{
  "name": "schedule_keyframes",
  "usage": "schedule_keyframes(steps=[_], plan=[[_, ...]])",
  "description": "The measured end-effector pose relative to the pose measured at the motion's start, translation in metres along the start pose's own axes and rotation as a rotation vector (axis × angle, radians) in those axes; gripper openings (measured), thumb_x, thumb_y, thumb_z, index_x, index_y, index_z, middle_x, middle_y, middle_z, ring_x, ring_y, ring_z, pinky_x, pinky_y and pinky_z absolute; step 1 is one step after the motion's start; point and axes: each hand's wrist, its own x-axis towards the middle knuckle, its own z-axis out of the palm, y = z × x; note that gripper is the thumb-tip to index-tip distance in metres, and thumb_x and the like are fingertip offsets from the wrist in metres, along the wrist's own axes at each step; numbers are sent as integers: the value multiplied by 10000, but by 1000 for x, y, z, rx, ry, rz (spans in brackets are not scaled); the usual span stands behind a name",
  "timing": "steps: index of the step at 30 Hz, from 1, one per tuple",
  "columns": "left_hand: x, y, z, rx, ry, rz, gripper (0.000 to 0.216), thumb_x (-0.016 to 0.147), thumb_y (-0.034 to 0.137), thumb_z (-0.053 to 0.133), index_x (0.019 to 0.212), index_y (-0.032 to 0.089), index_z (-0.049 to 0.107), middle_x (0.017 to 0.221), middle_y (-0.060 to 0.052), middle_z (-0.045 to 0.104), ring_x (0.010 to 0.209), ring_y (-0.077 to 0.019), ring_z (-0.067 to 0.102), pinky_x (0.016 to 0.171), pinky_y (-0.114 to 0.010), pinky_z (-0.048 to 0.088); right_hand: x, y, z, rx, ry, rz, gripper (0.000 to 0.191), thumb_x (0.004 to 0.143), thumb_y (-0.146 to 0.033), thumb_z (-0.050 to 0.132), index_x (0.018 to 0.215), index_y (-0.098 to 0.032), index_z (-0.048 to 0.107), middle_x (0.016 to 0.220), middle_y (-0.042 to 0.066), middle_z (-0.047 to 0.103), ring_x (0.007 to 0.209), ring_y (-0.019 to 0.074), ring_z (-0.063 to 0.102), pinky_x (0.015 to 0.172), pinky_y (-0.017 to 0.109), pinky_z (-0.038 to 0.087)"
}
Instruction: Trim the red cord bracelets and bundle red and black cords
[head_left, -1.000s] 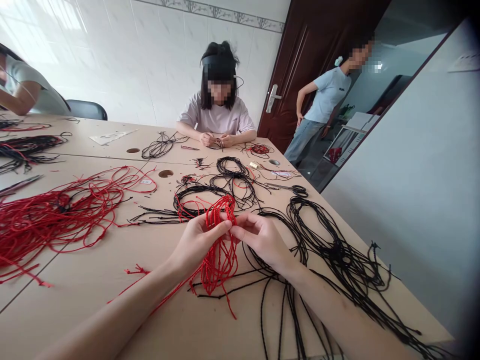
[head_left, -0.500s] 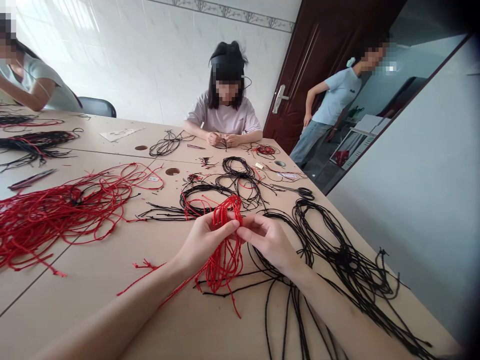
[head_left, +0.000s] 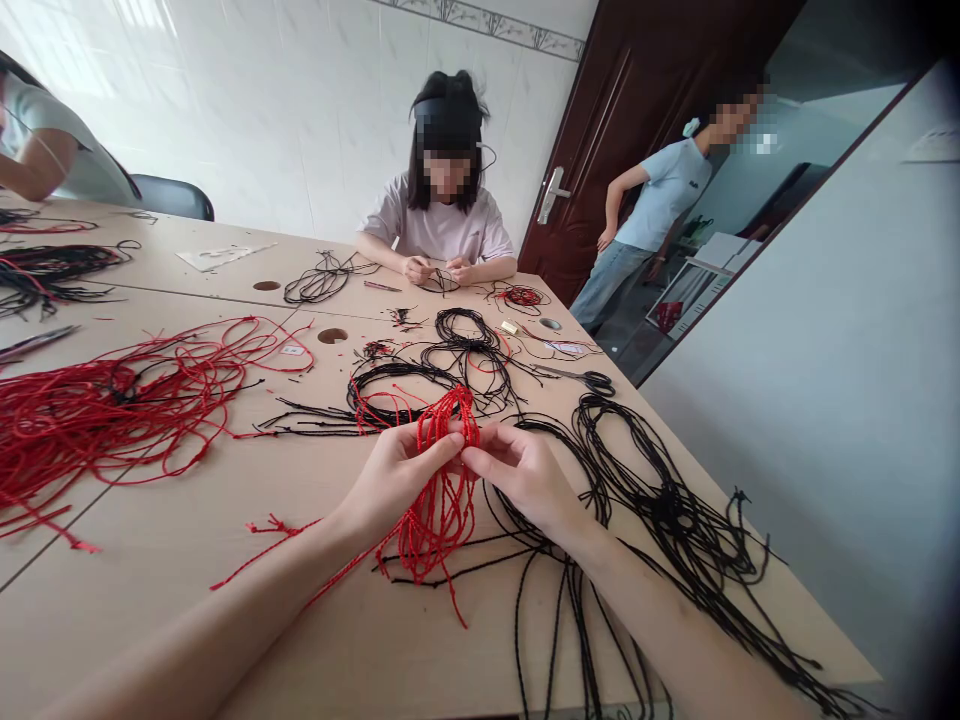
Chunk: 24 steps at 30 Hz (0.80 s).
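Note:
A looped bundle of red braided cords (head_left: pixel 439 530) hangs between my two hands above the table. My left hand (head_left: pixel 405 460) is closed round its upper part, with the thumb pressed across the cords. From the other side my right hand (head_left: pixel 521 470) pinches the same bundle, thumb and fingertips close to the left thumb. Which strand lies between the right fingertips is hidden. Loose knotted ends stick out to the left under my left wrist. Coiled black cords (head_left: pixel 540 540) lie beneath and beside my right hand.
A pile of red cords (head_left: pixel 135 400) covers the table's left side. More black cords (head_left: pixel 667 500) run along the right edge, near black-handled scissors (head_left: pixel 598 383). Across the table sits a person (head_left: pixel 446 215) handling dark cord; another person (head_left: pixel 660 200) stands by the door.
The whole view has shifted slightly, so everything sits a little further left. Both hands keep their hold on the red cords, with almost no change in the fingers.

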Motion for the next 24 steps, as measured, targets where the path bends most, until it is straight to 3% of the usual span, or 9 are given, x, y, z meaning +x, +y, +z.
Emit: schedule_keyframes(steps=[9,16,24], plan=[[0,-4,-3,-42,-18,6,302,803,403,693,951,153,774,764,-50,732,702,-160,624,723,-282,505,-1,-2,-1,19,-15,-3,188,770,-361,693,851,-192,677,819,22,699,790,165,658,782,313,530],[-1,1,-2,143,-38,36,291,826,383,705,1036,185,739,905,-39,752,810,-156,657,801,-273,505,-1,-3,-3,-32,18,-17,179,771,-357,682,816,-184,669,797,12,667,736,137,603,712,272,495],[-3,7,2,122,0,25,252,805,384,715,941,176,749,726,-11,727,646,-124,623,632,-223,494,0,-3,-3,-3,-12,-1,205,780,-378,686,843,-184,669,807,19,670,737,143,602,704,282,495]])
